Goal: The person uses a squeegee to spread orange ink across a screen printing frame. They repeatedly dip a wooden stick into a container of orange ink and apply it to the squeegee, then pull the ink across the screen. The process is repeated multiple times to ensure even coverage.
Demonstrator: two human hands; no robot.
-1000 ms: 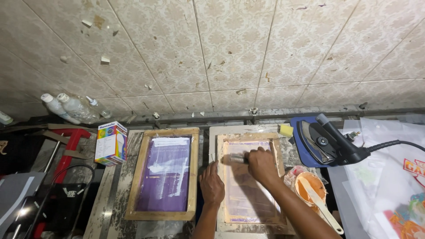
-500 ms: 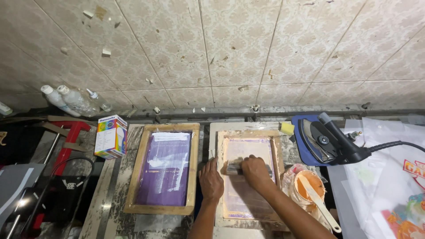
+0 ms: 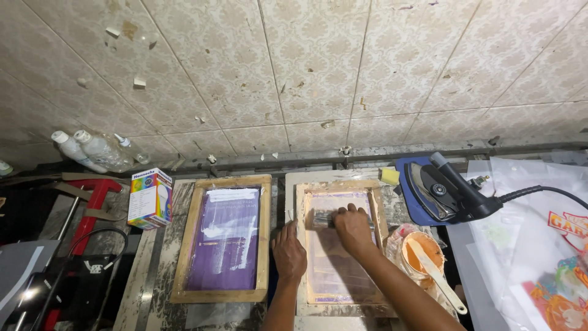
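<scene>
My right hand (image 3: 352,228) grips a squeegee (image 3: 324,219) that lies across the mesh of a wooden screen-printing frame (image 3: 380,211) in the middle of the bench. My left hand (image 3: 289,252) lies flat on the left rail of that frame and presses it down. The mesh inside is pale pink with a faint print. A second wooden frame (image 3: 193,236) with purple mesh lies just to the left, untouched.
A dark clothes iron (image 3: 442,194) rests on a blue pad at right, its cable running off right. An orange ink cup with a white spatula (image 3: 424,254) stands beside the frame. Printed sheets (image 3: 551,245) lie far right. A small colourful box (image 3: 149,197) and plastic bottles (image 3: 92,151) are at left.
My right hand has slid the squeegee over the mesh, first pulled nearer, now back at the frame's far part. My left hand has stayed on the left rail.
</scene>
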